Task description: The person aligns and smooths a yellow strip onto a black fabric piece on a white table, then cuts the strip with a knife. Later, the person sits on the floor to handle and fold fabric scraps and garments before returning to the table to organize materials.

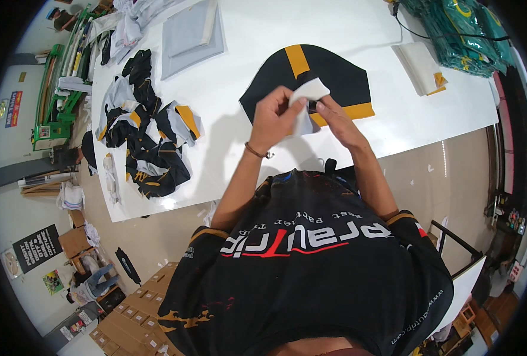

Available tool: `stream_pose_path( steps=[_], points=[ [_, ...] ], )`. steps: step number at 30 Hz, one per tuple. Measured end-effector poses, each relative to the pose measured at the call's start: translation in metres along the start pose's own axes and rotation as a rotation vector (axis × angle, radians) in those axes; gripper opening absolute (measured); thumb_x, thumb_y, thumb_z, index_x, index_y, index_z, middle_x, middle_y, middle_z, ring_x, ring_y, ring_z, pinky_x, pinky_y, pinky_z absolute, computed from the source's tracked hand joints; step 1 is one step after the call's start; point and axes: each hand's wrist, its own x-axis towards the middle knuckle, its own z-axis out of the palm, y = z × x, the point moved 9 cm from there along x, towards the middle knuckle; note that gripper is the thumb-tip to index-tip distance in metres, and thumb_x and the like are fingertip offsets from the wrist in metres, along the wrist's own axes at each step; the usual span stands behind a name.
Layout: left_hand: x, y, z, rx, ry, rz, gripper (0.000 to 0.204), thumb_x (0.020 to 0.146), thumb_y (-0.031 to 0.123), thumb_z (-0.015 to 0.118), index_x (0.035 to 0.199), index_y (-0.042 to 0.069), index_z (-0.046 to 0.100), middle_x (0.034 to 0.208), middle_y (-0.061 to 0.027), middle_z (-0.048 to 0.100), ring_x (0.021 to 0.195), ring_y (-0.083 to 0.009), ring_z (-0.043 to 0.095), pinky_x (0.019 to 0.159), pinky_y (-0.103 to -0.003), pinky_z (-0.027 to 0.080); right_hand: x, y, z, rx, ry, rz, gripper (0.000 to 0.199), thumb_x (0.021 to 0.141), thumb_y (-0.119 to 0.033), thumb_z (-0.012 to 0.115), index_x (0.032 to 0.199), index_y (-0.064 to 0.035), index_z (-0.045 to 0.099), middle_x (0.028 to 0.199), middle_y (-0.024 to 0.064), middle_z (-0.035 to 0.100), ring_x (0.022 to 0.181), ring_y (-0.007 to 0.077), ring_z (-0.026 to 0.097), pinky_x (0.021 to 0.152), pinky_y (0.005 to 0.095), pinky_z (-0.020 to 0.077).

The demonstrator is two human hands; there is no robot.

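A small piece of fabric with a white underside [312, 89] is held curled above the table, between both hands. My left hand [273, 118] pinches its left side with thumb and fingers. Closed at the opposite edge, my right hand [342, 123] has its fingers against the cloth, with the fingertips partly hidden. Beneath and beyond the hands, a black fabric panel [266, 80] with yellow bands lies flat; the hands and the held piece cover its near part.
Black, white and yellow cut fabric pieces [156, 169] lie heaped on the left of the white table [228, 172]. A folded grey sheet [183, 50] lies at the back. Green plastic packs [462, 38], a black cable [447, 35] and a folded pale cloth [415, 65] are at the right.
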Motion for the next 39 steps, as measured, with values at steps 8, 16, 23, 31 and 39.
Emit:
stream_pose_path(
  steps=[8,16,23,31,39],
  points=[
    [0.032,0.063,-0.001,-0.370,0.003,-0.085,0.025,0.103,0.027,0.063,0.097,0.003,0.058,0.086,-0.0023,0.063,0.078,-0.0089,0.064,0.070,-0.026,0.054,-0.004,-0.030,0.040,-0.118,-0.132,-0.326,0.086,0.078,-0.015,0.089,0.147,0.0035,0.042,0.147,0.0138,0.050,0.137,0.0234,0.046,0.116,0.0386,0.0335],
    [0.033,0.073,-0.006,-0.268,-0.088,0.151,0.045,0.108,0.022,0.050,0.144,0.001,0.033,0.130,-0.0210,0.063,0.112,-0.0250,0.067,0.098,-0.040,0.053,0.005,0.007,0.004,0.047,0.325,-0.084,0.024,0.103,-0.022,0.063,0.113,-0.0006,0.066,0.098,0.0069,0.071,0.095,0.0142,0.067,0.084,0.0299,0.0536],
    [0.009,-0.008,-0.036,-0.075,-0.055,-0.174,0.036,0.103,0.030,0.062,0.126,0.001,0.062,0.114,-0.0090,0.069,0.102,-0.0159,0.066,0.093,-0.030,0.050,-0.004,-0.020,-0.012,0.597,0.341,0.017,0.037,0.104,-0.038,0.058,0.113,-0.0023,0.063,0.103,0.0095,0.070,0.090,0.0179,0.069,0.077,0.0324,0.0570],
    [0.005,-0.077,-0.018,-0.346,-0.133,-0.207,0.040,0.104,0.030,0.061,0.134,0.003,0.057,0.125,-0.0037,0.065,0.113,-0.0135,0.062,0.102,-0.028,0.047,-0.016,-0.043,-0.021,0.259,0.280,0.169,0.051,0.088,-0.032,0.078,0.123,0.0003,0.062,0.102,0.0096,0.069,0.086,0.0150,0.068,0.076,0.0273,0.0556],
    [-0.009,-0.048,0.018,-0.468,-0.406,-0.188,0.036,0.095,0.018,0.074,0.125,0.003,0.062,0.111,-0.0018,0.066,0.104,-0.0088,0.063,0.094,-0.027,0.051,0.008,-0.087,-0.021,-0.323,0.076,0.144,0.038,0.089,-0.029,0.078,0.112,-0.0001,0.070,0.097,0.0067,0.072,0.087,0.0129,0.067,0.078,0.0276,0.0543]
  ],
)
